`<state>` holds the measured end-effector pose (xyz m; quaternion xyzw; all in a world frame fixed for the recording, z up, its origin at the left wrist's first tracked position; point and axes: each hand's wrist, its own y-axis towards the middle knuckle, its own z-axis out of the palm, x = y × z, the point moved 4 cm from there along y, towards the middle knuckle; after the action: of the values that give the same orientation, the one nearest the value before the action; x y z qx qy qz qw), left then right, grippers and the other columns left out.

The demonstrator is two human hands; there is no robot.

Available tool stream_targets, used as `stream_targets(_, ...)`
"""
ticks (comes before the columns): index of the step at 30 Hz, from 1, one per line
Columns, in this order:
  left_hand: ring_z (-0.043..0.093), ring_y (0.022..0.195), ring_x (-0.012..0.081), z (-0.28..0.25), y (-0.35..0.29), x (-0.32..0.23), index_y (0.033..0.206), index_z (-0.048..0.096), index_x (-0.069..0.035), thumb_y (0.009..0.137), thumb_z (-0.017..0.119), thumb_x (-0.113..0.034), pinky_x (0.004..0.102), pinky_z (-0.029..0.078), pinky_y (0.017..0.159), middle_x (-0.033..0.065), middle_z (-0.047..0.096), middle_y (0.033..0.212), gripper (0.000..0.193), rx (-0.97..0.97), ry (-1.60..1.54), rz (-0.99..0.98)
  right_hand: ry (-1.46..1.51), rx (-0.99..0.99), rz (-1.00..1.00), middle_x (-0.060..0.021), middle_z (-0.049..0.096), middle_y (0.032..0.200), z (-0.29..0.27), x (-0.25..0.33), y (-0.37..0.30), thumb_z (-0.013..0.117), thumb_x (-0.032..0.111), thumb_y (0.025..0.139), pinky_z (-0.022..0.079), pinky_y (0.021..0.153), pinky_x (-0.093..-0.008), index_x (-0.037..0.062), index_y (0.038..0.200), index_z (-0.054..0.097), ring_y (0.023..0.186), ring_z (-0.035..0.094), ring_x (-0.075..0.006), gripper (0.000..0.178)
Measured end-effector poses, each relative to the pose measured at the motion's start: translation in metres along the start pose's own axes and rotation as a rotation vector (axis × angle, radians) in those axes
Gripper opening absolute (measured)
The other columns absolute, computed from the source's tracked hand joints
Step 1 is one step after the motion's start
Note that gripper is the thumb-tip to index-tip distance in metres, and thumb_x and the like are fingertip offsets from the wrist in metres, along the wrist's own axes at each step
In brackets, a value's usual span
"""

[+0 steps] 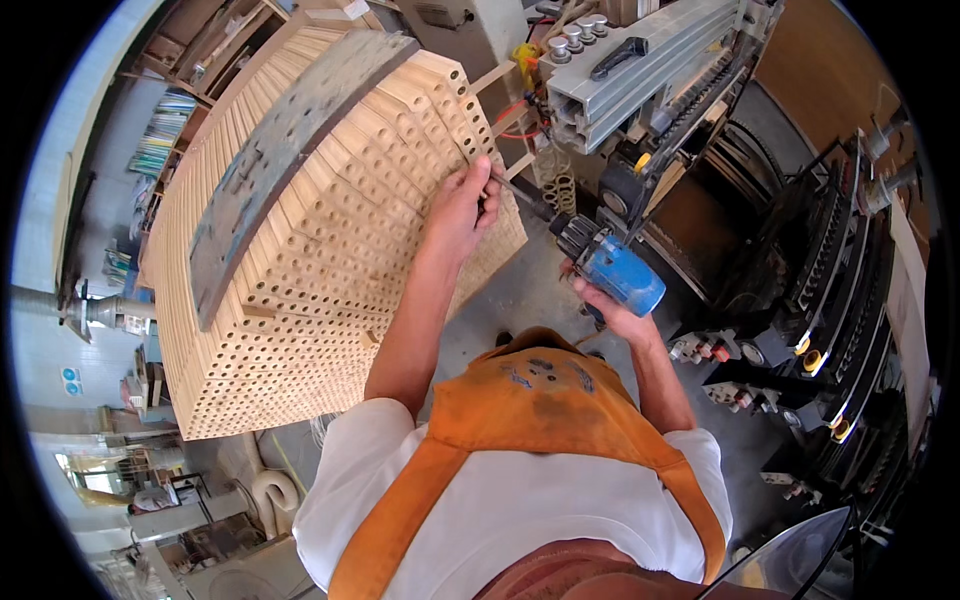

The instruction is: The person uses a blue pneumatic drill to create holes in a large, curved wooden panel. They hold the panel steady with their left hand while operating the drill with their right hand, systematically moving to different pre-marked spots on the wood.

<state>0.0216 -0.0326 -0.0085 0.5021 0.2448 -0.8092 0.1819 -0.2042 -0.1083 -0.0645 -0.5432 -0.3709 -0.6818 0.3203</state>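
Note:
A tall stack of pale wooden boards (345, 215), their ends full of round holes, fills the left and middle. My right hand (612, 308) is closed round the grip of a blue power drill (620, 272). The drill points up and left, its dark chuck (578, 236) toward the stack, with a thin bit (515, 188) in front. At the stack's right edge my left hand (465, 210) has its fingers curled, thumb and forefinger pressed together beside the bit's tip. Whatever they pinch is too small or hidden to name.
A worn dark plank (290, 165) lies across the top of the stack. On the right stands a large machine with black rails (820, 270). An aluminium beam (625, 95) with a black lever juts in at the top. Shelves (215, 50) stand behind the stack.

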Motion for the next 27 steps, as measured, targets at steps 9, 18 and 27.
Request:
stream_targets(9, 0.046, 0.062, 0.0073, 0.007, 0.013, -0.009, 0.111, 0.057, -0.003, 0.100, 0.048, -0.028, 0.0191, 0.035, 0.045, 0.0000, 0.050, 0.078, 0.029, -0.009, -0.335, 0.152, 0.137, -0.089, 0.112, -0.0019, 0.067, 0.096, 0.030, 0.022, 0.038, 0.067, 0.014, 0.086, 0.048, 0.067, -0.0248, 0.0056, 0.108, 0.064, 0.076, 0.058, -0.0091, 0.023)
stream_targets(18, 0.046, 0.062, 0.0084, -0.017, -0.005, 0.078, 0.109, 0.055, 0.001, 0.095, 0.050, -0.018, 0.0177, 0.031, 0.043, 0.0042, 0.056, 0.086, 0.024, 0.342, 0.080, 0.044, -0.450, -0.085, -0.337, -0.0043, 0.069, 0.086, 0.034, 0.065, 0.038, 0.066, 0.008, 0.084, 0.052, 0.073, -0.0268, 0.0024, 0.101, 0.066, 0.082, 0.065, -0.0137, 0.018)
stream_targets(27, 0.040, 0.059, 0.0054, -0.002, -0.039, 0.119, 0.103, 0.056, -0.003, 0.099, 0.048, -0.031, 0.0172, 0.030, 0.042, -0.0019, 0.046, 0.079, 0.029, 0.161, -0.160, -0.460, 0.182, -0.138, 0.124, -0.0047, 0.068, 0.095, 0.027, 0.035, 0.045, 0.066, 0.009, 0.085, 0.051, 0.073, -0.0285, 0.0024, 0.103, 0.065, 0.083, 0.063, -0.0135, 0.019)
